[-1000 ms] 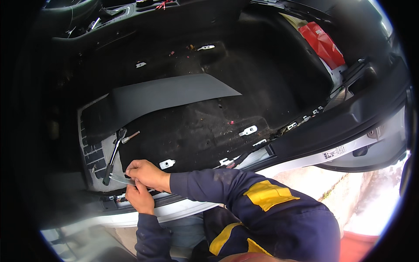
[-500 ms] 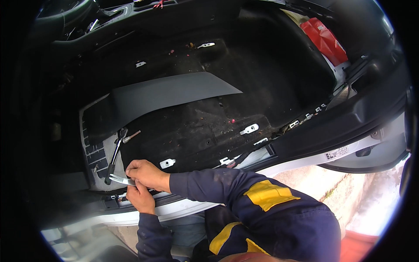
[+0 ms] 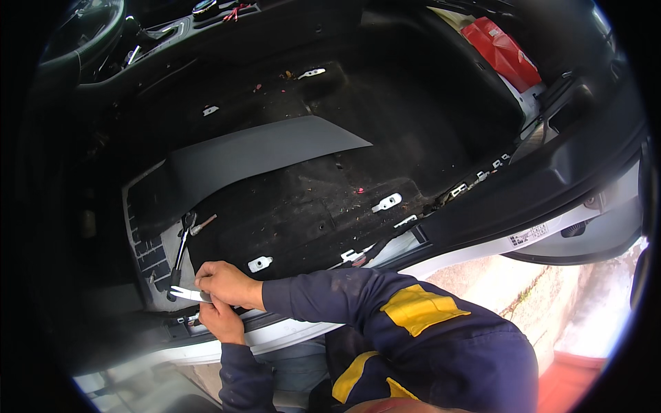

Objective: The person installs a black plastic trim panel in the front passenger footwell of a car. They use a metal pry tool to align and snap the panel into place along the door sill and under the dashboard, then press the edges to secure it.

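My right hand [image 3: 222,283] pinches a pale flat pry tool [image 3: 182,294] whose forked tip points left over the car's door sill [image 3: 289,336]. Directly below it, touching it, my left hand [image 3: 220,321] closes on the same tool's handle end, its fingers partly hidden by the right hand. Both hands sit at the near left edge of the bare black floor carpet [image 3: 358,138]. A long metal wrench [image 3: 180,249] lies on the carpet just above my hands, with a small brown-handled tool [image 3: 204,224] beside it.
A grey trim panel [image 3: 261,155] lies across the floor. Small white brackets [image 3: 260,263] [image 3: 387,202] sit on the carpet. A red object [image 3: 502,51] is at the far right, and the steering wheel [image 3: 82,34] at the top left. Pale ground [image 3: 496,289] lies outside the sill.
Hardly anything differs: both hands stay on the pry tool at the sill, shifted only slightly lower in the view.
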Demonstrator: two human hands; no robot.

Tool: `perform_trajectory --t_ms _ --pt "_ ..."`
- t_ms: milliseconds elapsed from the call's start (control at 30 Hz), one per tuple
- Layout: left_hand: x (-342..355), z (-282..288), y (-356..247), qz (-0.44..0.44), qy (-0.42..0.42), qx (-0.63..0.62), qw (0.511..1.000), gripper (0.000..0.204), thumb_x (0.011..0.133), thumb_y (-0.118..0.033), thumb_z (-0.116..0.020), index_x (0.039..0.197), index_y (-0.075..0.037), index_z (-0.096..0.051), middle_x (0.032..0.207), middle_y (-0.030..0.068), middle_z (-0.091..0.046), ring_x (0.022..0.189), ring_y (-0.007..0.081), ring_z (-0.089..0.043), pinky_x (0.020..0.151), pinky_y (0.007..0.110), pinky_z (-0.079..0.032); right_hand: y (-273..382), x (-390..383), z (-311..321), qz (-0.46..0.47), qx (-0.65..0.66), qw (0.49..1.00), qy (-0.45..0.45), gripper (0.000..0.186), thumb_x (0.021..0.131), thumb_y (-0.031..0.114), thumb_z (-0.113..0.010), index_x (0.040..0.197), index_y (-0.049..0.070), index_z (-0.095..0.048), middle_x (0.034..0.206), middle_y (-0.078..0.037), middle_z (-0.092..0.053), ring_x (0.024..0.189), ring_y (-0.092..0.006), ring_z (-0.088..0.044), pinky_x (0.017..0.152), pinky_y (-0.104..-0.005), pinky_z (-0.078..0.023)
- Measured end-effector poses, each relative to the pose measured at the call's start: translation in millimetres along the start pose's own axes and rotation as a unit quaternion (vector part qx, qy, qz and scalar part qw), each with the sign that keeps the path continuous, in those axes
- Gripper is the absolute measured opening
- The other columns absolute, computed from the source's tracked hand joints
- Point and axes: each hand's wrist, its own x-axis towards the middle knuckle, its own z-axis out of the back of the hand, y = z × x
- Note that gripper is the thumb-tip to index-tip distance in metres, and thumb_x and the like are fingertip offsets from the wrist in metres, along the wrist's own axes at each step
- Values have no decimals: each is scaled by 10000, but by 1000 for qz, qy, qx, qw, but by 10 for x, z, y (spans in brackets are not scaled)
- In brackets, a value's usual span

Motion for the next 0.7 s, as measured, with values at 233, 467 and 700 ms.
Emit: perform_trajectory --t_ms 233,467,700 --pt "19 -3 28 -18 1 12 1000 416 1123 -287 -544 1062 104 -672 867 211 -761 747 271 -724 660 427 -528 -6 9 2 12 -17 1000 -7 243 1016 173 -675 1116 -38 -743 955 -98 -726 863 -169 -651 778 -332 -528" --pt "4 -21 20 -28 -9 -1 1000 425 1122 -296 -552 1051 105 -672 849 205 -757 736 271 -726 646 425 -527 -26 14 -4 4 -1 1000 -7 229 1005 165 -674 1094 -34 -742 929 -88 -713 841 -160 -639 763 -328 -521" --pt "24 24 -57 32 23 0 999 371 1102 -265 -554 1098 69 -713 942 239 -782 853 399 -776 713 472 -571 3 10 5 -7 15 1000 -6 204 1002 152 -673 1086 -22 -739 924 -74 -707 831 -146 -632 745 -317 -520"
